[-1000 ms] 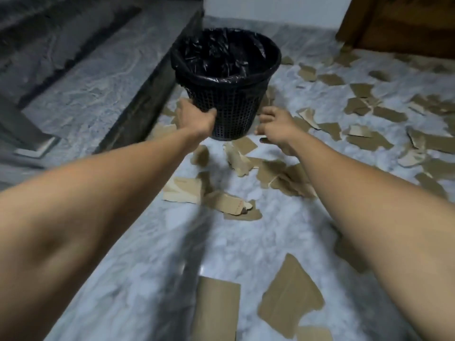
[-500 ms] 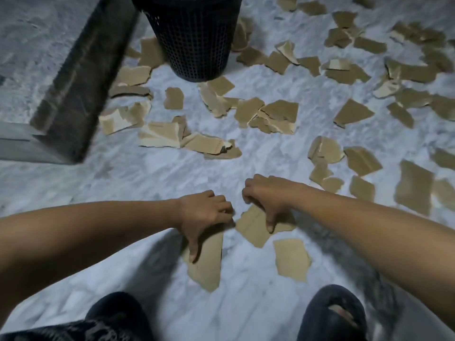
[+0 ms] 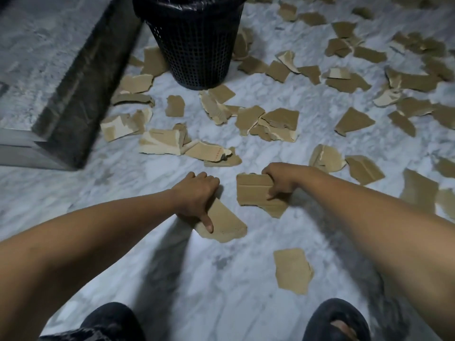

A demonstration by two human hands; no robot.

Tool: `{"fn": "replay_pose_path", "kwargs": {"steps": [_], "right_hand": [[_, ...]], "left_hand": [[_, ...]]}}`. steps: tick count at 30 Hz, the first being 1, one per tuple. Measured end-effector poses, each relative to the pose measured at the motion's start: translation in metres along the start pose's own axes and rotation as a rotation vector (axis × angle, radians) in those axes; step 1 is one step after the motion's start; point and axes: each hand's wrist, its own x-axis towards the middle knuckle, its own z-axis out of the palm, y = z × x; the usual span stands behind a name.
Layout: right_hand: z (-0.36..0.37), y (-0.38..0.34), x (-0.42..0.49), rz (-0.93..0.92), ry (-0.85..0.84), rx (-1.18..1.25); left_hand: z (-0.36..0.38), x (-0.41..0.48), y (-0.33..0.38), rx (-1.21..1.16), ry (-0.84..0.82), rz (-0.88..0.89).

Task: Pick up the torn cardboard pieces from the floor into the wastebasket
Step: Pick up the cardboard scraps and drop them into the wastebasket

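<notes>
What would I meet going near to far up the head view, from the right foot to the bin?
Right slipper → loose cardboard piece → left hand with its grip on a cardboard piece → scrap pile → wastebasket.

wastebasket (image 3: 194, 45) rim was cut off at top edge | left hand (image 3: 197, 193) fingertips were hidden under long cardboard piece (image 3: 226, 222) | right hand (image 3: 283, 179) covered edge of creased cardboard piece (image 3: 253, 190) | sandals (image 3: 337, 318) ran off bottom edge | far-right scraps (image 3: 418, 80) were blurred
</notes>
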Motion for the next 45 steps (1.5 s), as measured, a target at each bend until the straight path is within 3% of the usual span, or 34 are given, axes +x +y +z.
{"fn": "replay_pose_path", "kwargs": {"steps": [2, 5, 9, 12, 16, 20, 24, 28, 31, 35, 39, 42, 45], "right_hand": [[-0.02, 0.003, 0.007, 0.011, 0.024, 0.037], [-0.044, -0.009, 0.014, -0.003, 0.131, 0.249], [-0.059, -0.046, 0.033, 0.005, 0.255, 0.708], [-0.057, -0.079, 0.046, 0.038, 0.354, 0.927], [-0.044, -0.102, 0.069, 0.075, 0.332, 0.898], [-0.036, -0.102, 0.079, 0.127, 0.355, 0.806], [-0.036, -0.094, 0.08, 0.144, 0.402, 0.798], [-0.047, -0.085, 0.074, 0.086, 0.487, 1.02], [-0.062, -0.076, 0.067, 0.124, 0.58, 1.172], [-0.074, -0.065, 0.059, 0.156, 0.463, 1.489], [-0.068, -0.069, 0.053, 0.163, 0.309, 1.194], [-0.052, -0.073, 0.05, 0.158, 0.283, 0.775], [-0.033, -0.076, 0.047, 0.133, 0.231, 0.607]], "left_hand": [[-0.008, -0.004, -0.004, -0.195, -0.079, -0.071], [-0.02, -0.012, -0.025, -0.332, 0.011, -0.191], [-0.03, -0.015, -0.074, -0.198, 0.235, -0.415], [-0.029, -0.014, -0.107, -0.132, 0.263, -0.582], [-0.026, -0.005, -0.13, -0.047, 0.142, -0.569], [-0.025, 0.012, -0.138, -0.16, 0.008, -0.497], [-0.026, 0.012, -0.142, -0.175, 0.026, -0.499], [-0.025, 0.011, -0.135, -0.158, 0.139, -0.595], [-0.016, 0.006, -0.127, -0.327, 0.266, -0.674], [-0.014, -0.002, -0.12, -0.502, 0.203, -0.72], [-0.012, -0.009, -0.118, -0.494, 0.175, -0.706], [-0.012, -0.013, -0.111, -0.435, 0.145, -0.675], [-0.012, -0.013, -0.104, -0.386, 0.125, -0.644]]}}
